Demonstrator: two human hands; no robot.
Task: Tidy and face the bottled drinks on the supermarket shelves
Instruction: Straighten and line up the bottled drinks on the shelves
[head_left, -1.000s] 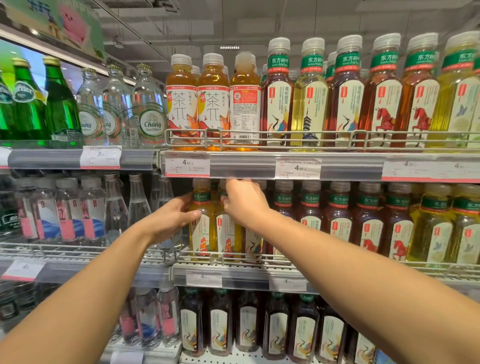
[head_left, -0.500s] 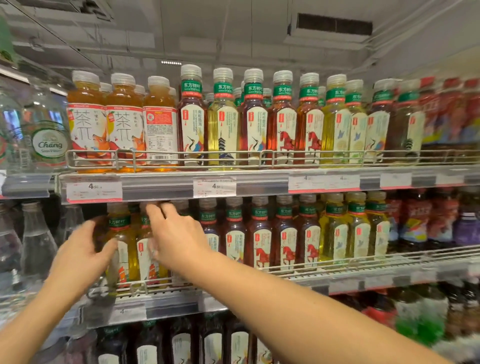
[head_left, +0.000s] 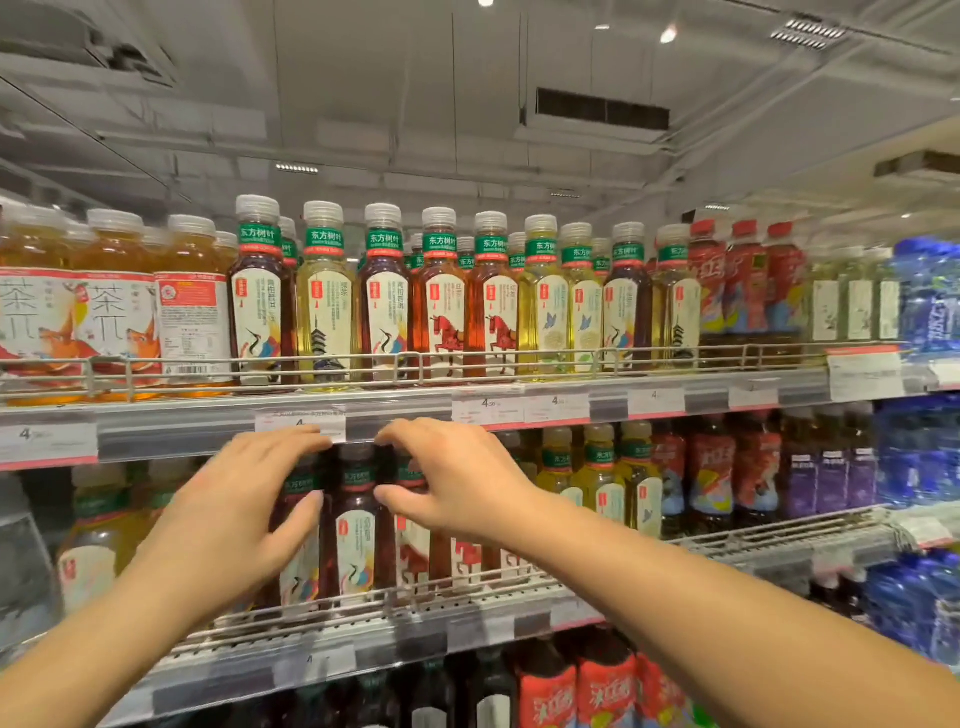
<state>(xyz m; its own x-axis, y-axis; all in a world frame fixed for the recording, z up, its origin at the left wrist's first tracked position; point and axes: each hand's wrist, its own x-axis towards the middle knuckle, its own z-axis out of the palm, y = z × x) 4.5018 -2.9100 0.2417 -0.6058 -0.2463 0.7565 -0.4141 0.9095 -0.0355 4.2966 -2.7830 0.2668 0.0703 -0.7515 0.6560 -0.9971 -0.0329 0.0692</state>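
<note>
Tea bottles with green neck bands fill the top shelf (head_left: 441, 301) and the middle shelf. Both my hands reach in under the price rail (head_left: 208, 431) to the middle shelf. My left hand (head_left: 244, 509) curls round the neck and shoulder of a dark tea bottle with a crane label (head_left: 298, 579). My right hand (head_left: 457, 483) curls round the neck of a reddish tea bottle with a horse label (head_left: 413, 556). Between them another dark crane-label bottle (head_left: 356, 540) stands upright and untouched, label facing out.
A wire guard (head_left: 493, 582) fronts the middle shelf. Yellow tea bottles (head_left: 597, 478) stand right of my right hand. Orange tea bottles (head_left: 109, 301) sit top left, red-labelled bottles (head_left: 737, 280) and blue water bottles (head_left: 924, 291) to the right. More bottles (head_left: 602, 686) fill the shelf below.
The view has swung right and upward. Both hands have moved right along the middle shelf, from the yellow tea bottles to the dark and reddish tea bottles.
</note>
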